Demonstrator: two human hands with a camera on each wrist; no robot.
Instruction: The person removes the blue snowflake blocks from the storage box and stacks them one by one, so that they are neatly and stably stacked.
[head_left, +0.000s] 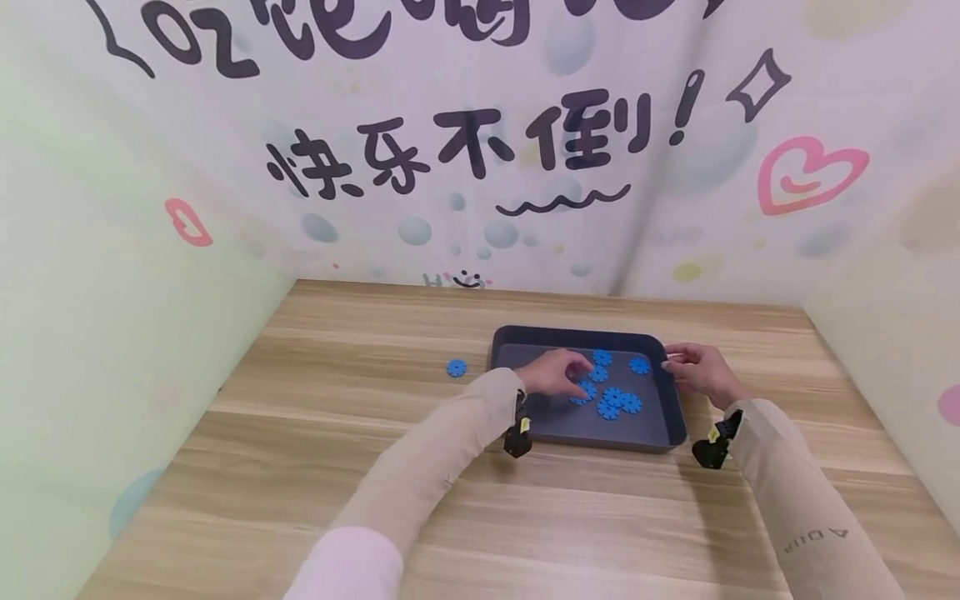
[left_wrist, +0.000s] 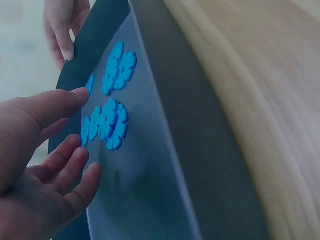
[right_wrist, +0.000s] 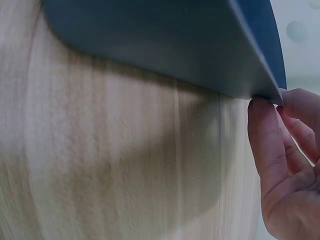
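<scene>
Several blue snowflake discs [head_left: 609,408] lie in a shallow dark grey tray [head_left: 570,337], some overlapping. Over the tray's left half, my left hand [head_left: 553,372] hovers beside the discs, thumb and fingers apart. The left wrist view shows nothing between those fingers, with the overlapping discs [left_wrist: 118,125] just beyond them. My right hand [head_left: 705,373] pinches the tray's right rim between thumb and fingers, as the right wrist view also shows around the tray wall [right_wrist: 250,75].
One blue disc [head_left: 456,367] lies on the wooden table [head_left: 337,417], left of the tray. A white printed cloth [head_left: 420,192] hangs behind the table, and pale walls stand at both sides. A small black camera is strapped to each wrist.
</scene>
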